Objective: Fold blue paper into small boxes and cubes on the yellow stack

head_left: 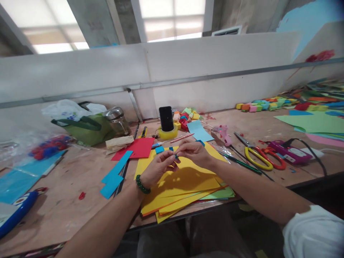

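Note:
My left hand (160, 165), with a green bead bracelet at the wrist, pinches a small piece of dark blue paper (176, 156). Fingertips of my right hand (194, 152) close on the same piece from the other side, and they hide most of it. Both hands hover over a stack of yellow paper sheets (188, 182). Just beyond the fingers, a blue paper piece (159, 149) lies on the stack. Blue paper strips (117, 167) and a red sheet (141, 148) are left of my left hand.
A phone (166, 119) stands in a yellow tape roll (168, 133). To the right lie scissors (258, 157), a pink glue gun (224, 135) and a purple power strip (290, 152). At left are a green bag (83, 129), a glass jar (117, 122) and a blue-handled cutter (18, 211).

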`<state>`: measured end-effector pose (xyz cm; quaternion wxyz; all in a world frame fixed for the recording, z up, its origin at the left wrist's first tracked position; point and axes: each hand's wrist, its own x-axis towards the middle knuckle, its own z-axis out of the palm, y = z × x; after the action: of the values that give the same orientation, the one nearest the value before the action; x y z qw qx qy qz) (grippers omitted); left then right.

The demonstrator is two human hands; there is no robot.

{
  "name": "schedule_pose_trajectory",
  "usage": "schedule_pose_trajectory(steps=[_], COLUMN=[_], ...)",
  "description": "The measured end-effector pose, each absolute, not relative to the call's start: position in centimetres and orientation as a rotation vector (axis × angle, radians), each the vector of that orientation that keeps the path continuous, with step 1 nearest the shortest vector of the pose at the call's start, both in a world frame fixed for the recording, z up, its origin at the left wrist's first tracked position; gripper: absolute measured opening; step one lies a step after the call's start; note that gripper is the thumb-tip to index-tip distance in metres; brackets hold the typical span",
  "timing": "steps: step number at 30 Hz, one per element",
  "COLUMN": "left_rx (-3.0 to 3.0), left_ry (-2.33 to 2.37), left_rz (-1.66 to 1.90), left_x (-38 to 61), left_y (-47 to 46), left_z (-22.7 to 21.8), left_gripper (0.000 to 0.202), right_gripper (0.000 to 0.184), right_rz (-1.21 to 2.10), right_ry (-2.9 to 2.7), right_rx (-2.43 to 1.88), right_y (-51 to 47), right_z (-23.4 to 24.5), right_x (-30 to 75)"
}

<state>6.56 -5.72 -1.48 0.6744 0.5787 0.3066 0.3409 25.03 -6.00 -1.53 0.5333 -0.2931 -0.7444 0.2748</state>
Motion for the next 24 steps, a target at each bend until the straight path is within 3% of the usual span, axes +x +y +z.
schedule_pose_trajectory(steps=[5,24], left_rx=[1.445,1.51], left_ry=[0.77,0.789], left_rz=[0.875,0.899], left_x=[6.7,6.3], left_y=[-5.6,-5.6], left_z=[-1.1,-1.1], left_gripper=[0.044,0.038], right_gripper=[0.028,0.029], right_rz=[0.877,0.959], right_ry=[-1.754,-1.704], right_rx=[-0.745,-0.718], right_y=[-6.3,-5.8], right_z=[-1.8,-1.6], right_x=[24.9,25.5])
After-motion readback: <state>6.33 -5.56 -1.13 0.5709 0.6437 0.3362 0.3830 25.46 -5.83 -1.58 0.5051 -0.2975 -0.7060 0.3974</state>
